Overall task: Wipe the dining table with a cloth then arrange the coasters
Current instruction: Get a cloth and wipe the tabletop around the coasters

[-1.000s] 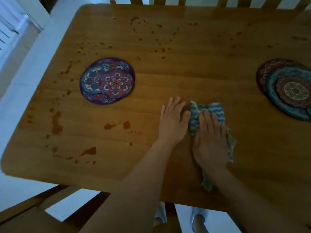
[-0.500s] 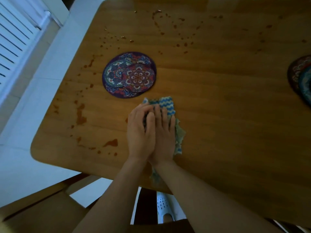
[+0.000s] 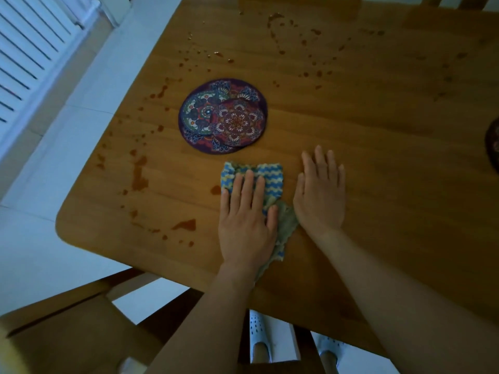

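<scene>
A blue, yellow and white wavy-patterned cloth (image 3: pixel 270 175) lies bunched on the wooden dining table (image 3: pixel 378 130), just below a stack of round mandala coasters (image 3: pixel 224 116). My left hand (image 3: pixel 245 220) presses flat on the cloth, fingers straight. My right hand (image 3: pixel 321 195) lies flat on the bare wood just right of the cloth, its heel touching the cloth's edge. Reddish-brown spill marks (image 3: pixel 186 224) and a long smear (image 3: pixel 139 176) dot the table's left side, and drops (image 3: pixel 280 31) run across the far part.
The dark rim of another coaster stack (image 3: pixel 492 141) shows at the right edge. A wooden chair (image 3: pixel 81 319) stands at the table's near-left corner. A white radiator (image 3: pixel 29 49) lines the wall at the left. My slippered feet (image 3: pixel 259 341) show under the table edge.
The cloth has slid left toward the purple coasters. My left hand has taken over pressing it, and my right hand has come off it onto the bare wood beside it.
</scene>
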Demonstrator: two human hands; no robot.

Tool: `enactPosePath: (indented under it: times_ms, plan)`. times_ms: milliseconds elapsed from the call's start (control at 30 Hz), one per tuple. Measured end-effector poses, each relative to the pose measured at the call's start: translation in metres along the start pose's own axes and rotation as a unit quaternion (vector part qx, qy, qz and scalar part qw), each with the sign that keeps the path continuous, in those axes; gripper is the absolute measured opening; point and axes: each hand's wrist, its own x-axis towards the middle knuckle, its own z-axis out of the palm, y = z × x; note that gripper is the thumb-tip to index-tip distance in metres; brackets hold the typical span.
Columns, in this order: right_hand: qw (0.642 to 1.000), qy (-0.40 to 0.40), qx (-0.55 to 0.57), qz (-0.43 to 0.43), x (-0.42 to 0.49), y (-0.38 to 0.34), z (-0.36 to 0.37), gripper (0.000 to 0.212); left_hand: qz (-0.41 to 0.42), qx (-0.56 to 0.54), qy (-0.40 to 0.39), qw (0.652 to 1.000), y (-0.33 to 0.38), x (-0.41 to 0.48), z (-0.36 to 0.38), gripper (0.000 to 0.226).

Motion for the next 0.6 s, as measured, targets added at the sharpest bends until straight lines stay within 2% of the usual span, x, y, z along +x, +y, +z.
enactPosePath:
  times_ms: [167,400,600]
  plan:
    - [0.999,-0.012,-0.038,-0.006,0.0,0.0,0.002,0.049,-0.063,0.031,0.011,0.998,-0.046,-0.001,-0.009,0.065]
    - [0.999,-0.013,-0.047,-0.008,-0.001,-0.002,0.002,0.05,-0.164,0.041,0.015,0.985,-0.101,0.054,-0.017,0.065]
    - [0.998,-0.013,-0.061,-0.011,-0.001,-0.004,0.003,0.051,-0.196,0.024,0.019,0.98,-0.092,0.064,-0.015,0.066]
